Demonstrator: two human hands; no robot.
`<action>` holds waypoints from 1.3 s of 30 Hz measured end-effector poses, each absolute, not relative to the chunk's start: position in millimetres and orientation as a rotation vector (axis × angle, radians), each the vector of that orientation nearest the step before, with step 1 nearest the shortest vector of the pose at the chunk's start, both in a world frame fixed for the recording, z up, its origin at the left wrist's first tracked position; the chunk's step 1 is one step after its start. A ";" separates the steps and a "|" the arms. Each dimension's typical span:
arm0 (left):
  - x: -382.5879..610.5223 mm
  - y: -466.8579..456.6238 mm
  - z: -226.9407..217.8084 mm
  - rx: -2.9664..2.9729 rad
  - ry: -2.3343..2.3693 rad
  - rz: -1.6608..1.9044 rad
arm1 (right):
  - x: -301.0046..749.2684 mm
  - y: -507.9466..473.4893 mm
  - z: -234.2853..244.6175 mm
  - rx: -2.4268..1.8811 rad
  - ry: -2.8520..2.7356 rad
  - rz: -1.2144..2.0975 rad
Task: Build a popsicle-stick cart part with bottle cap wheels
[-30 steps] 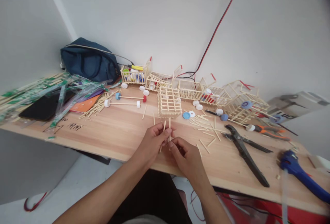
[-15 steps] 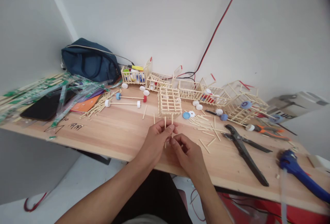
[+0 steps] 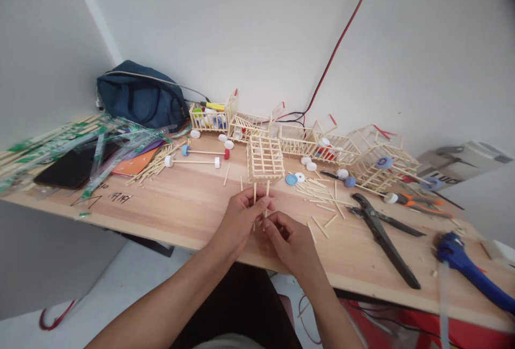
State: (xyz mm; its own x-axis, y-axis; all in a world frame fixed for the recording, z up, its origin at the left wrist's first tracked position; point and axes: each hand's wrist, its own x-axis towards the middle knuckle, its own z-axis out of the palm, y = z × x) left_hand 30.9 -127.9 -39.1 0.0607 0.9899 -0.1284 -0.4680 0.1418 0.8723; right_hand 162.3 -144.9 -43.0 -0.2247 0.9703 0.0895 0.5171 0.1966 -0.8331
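Two thin wooden sticks (image 3: 267, 188) stand almost parallel between my hands at the table's front edge. My left hand (image 3: 240, 216) is closed around them, its thumb pressed on the right-hand stick. Just to the right, my right hand (image 3: 293, 235) pinches near that stick's lower end with thumb and fingers; the exact contact is partly hidden. Directly beyond my fingers sits a small basket-like frame of glued sticks (image 3: 265, 162). To its right lie a blue disc (image 3: 291, 180), a white disc (image 3: 300, 177) and several loose short sticks (image 3: 317, 191).
Several stick carts (image 3: 298, 140) line the wall. Two wheeled axles (image 3: 193, 162), a stick pile (image 3: 151, 165), a phone (image 3: 64, 169) and a blue bag (image 3: 140, 97) are left. Right are black cutters (image 3: 382, 239), orange-handled pliers (image 3: 426, 207) and a blue glue gun (image 3: 470, 268).
Both hands stay closed at nearly the same place. The sticks have shifted slightly left, and the right hand has moved down a little along the right-hand stick.
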 end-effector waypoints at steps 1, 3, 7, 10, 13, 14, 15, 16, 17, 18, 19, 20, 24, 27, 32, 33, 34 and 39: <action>29.5 -127.8 -38.8 0.767 0.900 1.277 | 162.5 -144.9 -43.5 -1.392 -1.839 0.913; 26.5 -127.4 -38.6 0.784 0.920 1.275 | 163.3 -144.5 -44.5 -1.398 -1.833 0.917; 21.8 -126.4 -43.0 0.795 0.975 1.292 | 164.7 -142.7 -45.8 -1.414 -1.782 0.895; 21.1 -127.0 -49.2 0.807 0.982 1.302 | 164.4 -140.7 -45.8 -1.427 -1.716 0.885; 21.7 -129.3 -53.2 0.845 0.978 1.307 | 162.8 -138.3 -45.1 -1.436 -1.658 0.880; 21.8 -130.3 -53.7 0.857 0.991 1.309 | 161.9 -137.8 -44.8 -1.435 -1.652 0.878; 21.8 -131.3 -54.0 0.868 1.005 1.312 | 160.9 -137.4 -44.6 -1.433 -1.653 0.879; 21.7 -132.2 -54.1 0.874 1.019 1.316 | 159.6 -137.5 -44.5 -1.430 -1.656 0.885; 21.5 -133.0 -54.2 0.872 1.029 1.324 | 158.2 -137.8 -44.5 -1.425 -1.659 0.896; 21.3 -133.5 -54.3 0.863 1.035 1.335 | 156.6 -138.5 -44.6 -1.418 -1.659 0.908; 21.0 -133.9 -54.6 0.852 1.035 1.345 | 155.2 -139.5 -45.0 -1.409 -1.661 0.920; 20.8 -134.0 -55.0 0.842 1.036 1.352 | 154.2 -140.6 -45.4 -1.398 -1.665 0.927; 20.1 -134.2 -57.1 0.827 1.054 1.389 | 157.0 -142.7 -47.0 -1.428 -1.731 0.840; 19.9 -134.7 -58.2 0.795 1.035 1.447 | 166.7 -138.1 -46.6 -1.482 -1.797 0.643; 19.2 -136.1 -58.6 0.669 0.866 1.578 | 177.4 -123.0 -40.8 -1.445 -1.955 0.420; 18.9 -136.4 -58.5 0.642 0.833 1.602 | 176.6 -120.1 -39.3 -1.446 -1.992 0.413; 18.6 -136.8 -58.3 0.617 0.811 1.619 | 174.8 -117.4 -37.9 -1.457 -2.028 0.407; 16.9 -138.7 -56.8 0.538 0.761 1.649 | 153.9 -108.9 -34.5 -1.610 -2.164 0.329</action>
